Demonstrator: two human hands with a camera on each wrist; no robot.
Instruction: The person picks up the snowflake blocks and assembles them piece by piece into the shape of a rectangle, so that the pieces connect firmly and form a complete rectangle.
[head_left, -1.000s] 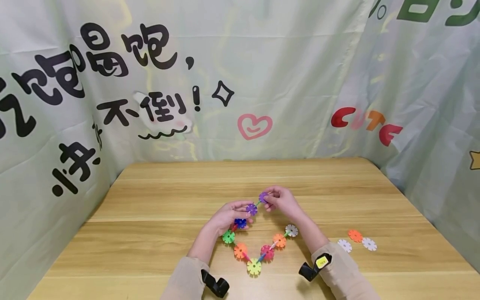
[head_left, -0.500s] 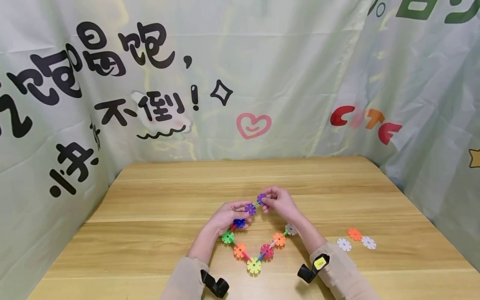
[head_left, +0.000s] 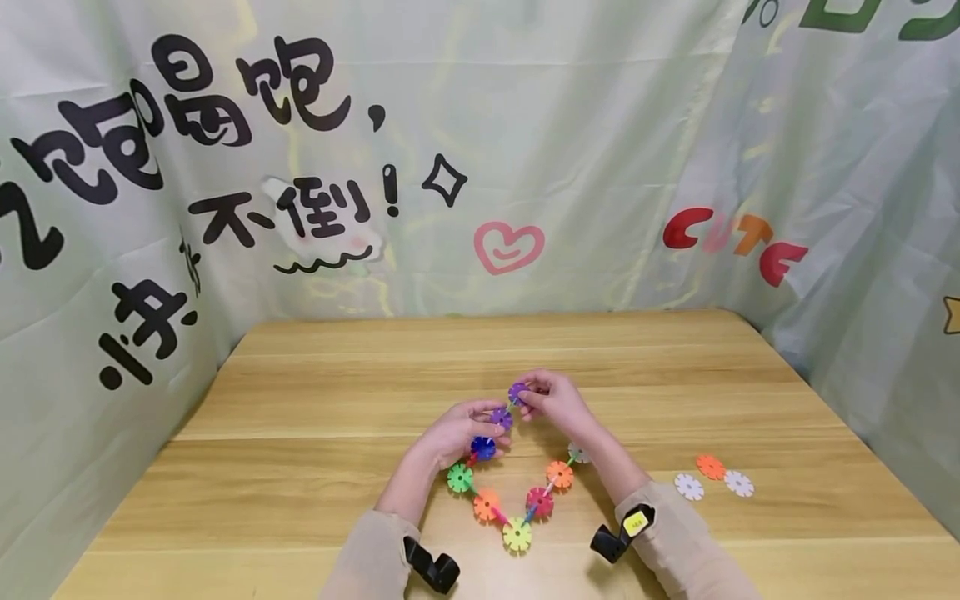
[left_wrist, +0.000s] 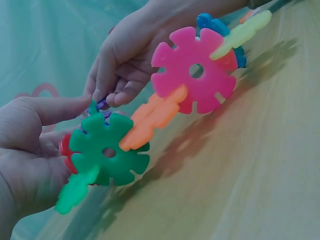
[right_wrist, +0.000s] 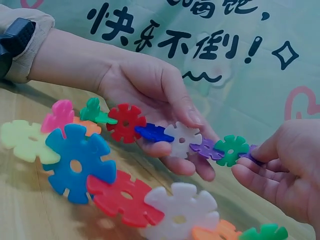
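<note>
A chain of slotted plastic snowflake discs in many colours curves across the table's middle, its far-left end lifted between the hands. My left hand holds that stretch, thumb near a white disc and fingers beneath, as the right wrist view shows. At the tip, my right hand pinches a purple disc between thumb and fingers. A green disc joins it to another purple disc beside the left fingers. In the left wrist view, a green disc hangs near the left palm. The right forearm partly covers the chain's other end.
To the right of the right forearm lie loose discs: one orange, one white and another white. The wooden table meets a printed cloth backdrop behind. Each wrist wears a black camera mount.
My right hand has shifted slightly left with the purple disc, so the chain's tip stands steeper. The lower part of the chain has slid a little to the right. Both hands keep their hold.
</note>
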